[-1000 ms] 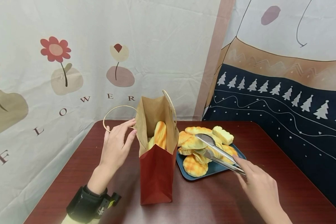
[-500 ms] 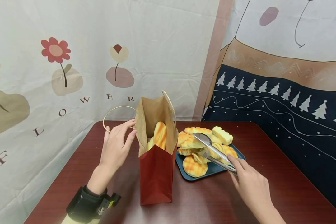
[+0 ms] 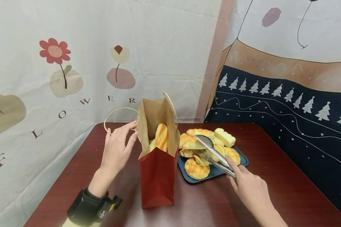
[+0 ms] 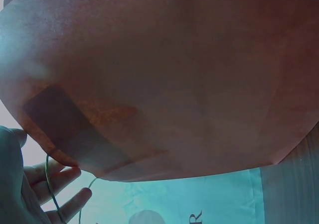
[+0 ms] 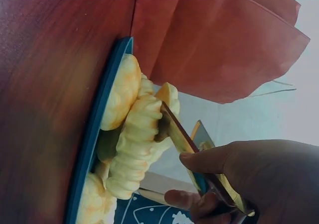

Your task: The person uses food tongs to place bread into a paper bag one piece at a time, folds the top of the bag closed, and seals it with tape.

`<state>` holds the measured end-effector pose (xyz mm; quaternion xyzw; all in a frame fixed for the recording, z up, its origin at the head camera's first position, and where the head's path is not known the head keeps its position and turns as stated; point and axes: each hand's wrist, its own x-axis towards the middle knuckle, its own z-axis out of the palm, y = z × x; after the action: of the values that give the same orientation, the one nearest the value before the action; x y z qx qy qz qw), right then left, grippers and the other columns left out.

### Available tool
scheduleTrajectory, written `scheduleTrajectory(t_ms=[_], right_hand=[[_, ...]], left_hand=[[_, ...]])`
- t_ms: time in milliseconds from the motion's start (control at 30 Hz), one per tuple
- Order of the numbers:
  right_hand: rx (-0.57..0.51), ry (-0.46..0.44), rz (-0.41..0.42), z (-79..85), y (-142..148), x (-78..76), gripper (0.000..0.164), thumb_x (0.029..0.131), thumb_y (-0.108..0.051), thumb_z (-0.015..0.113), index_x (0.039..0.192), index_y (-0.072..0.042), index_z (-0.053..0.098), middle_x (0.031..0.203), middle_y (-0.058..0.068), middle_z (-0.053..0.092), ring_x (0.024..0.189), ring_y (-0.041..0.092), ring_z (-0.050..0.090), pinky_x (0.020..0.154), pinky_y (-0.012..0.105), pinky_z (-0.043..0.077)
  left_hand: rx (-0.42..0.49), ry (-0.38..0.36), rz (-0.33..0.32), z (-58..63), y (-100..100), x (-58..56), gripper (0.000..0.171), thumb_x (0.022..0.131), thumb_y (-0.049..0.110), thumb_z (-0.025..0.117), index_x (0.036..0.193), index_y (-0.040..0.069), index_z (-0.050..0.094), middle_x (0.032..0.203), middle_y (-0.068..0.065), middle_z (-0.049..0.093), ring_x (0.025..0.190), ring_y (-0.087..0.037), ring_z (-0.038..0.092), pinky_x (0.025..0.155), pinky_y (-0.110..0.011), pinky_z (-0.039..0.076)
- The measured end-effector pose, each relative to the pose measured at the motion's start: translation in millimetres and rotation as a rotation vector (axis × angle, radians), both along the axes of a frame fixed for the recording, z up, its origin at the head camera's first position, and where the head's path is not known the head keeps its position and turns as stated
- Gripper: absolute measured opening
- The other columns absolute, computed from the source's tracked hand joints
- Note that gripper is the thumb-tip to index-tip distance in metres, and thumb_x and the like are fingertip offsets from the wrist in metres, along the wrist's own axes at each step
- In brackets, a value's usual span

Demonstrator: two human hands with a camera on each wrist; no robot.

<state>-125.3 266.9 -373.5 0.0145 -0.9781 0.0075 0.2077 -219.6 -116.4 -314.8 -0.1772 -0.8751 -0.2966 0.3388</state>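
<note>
My left hand (image 3: 117, 148) is at the left rim of a red paper bag (image 3: 157, 179), its fairly straight fingers touching the side. A cord handle (image 3: 120, 108) loops around those fingers; in the left wrist view the cord (image 4: 49, 184) crosses them. Inside the bag stands a long bread roll (image 3: 161, 137), with a paler piece partly hidden beside it. My right hand (image 3: 251, 189) grips metal tongs (image 3: 216, 151), whose ends lie around a pale bread (image 3: 194, 144) on the pile. In the right wrist view the tongs (image 5: 182, 139) reach down beside a ridged bread (image 5: 134, 144).
A blue tray (image 3: 215, 171) right of the bag bears several breads, among them a round bun (image 3: 197, 168) in front and a blocky pale loaf (image 3: 225, 137) at the back. The dark red table (image 3: 216, 201) ends at a printed cloth backdrop (image 3: 170, 56).
My right hand has moved left and slightly forward with the tongs, whose ends have shifted a little left over the breads. My left hand stays at the bag's rim.
</note>
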Motion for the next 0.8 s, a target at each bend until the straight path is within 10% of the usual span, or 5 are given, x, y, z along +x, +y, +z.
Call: scheduleTrajectory(t_ms=[500,800], right_hand=[[-0.065,-0.26,-0.075,11.2,-6,-6.9,0.067,0.084,-0.04,0.069,0.14,-0.02,0.04,0.076,0.011,0.065,0.054,0.021,0.054,0.044,0.035,0.038],[-0.052,-0.307,-0.097,18.4,-14,-9.8,0.047,0.083,-0.045,0.068,0.107,-0.01,0.049,0.059,0.005,0.049,0.048,0.019,0.045,0.042,0.031,0.034]], left_hand=[[0.006,-0.006,-0.002,-1.0,1,-0.2,0.038,0.097,0.039,0.05,0.128,0.019,0.058,0.137,0.005,0.057,0.125,-0.021,0.05,0.108,-0.066,0.017],[0.008,-0.006,-0.006,-1.3,0,-0.2,0.038,0.097,0.038,0.05,0.129,0.019,0.058,0.137,0.005,0.057,0.126,-0.021,0.05,0.108,-0.065,0.017]])
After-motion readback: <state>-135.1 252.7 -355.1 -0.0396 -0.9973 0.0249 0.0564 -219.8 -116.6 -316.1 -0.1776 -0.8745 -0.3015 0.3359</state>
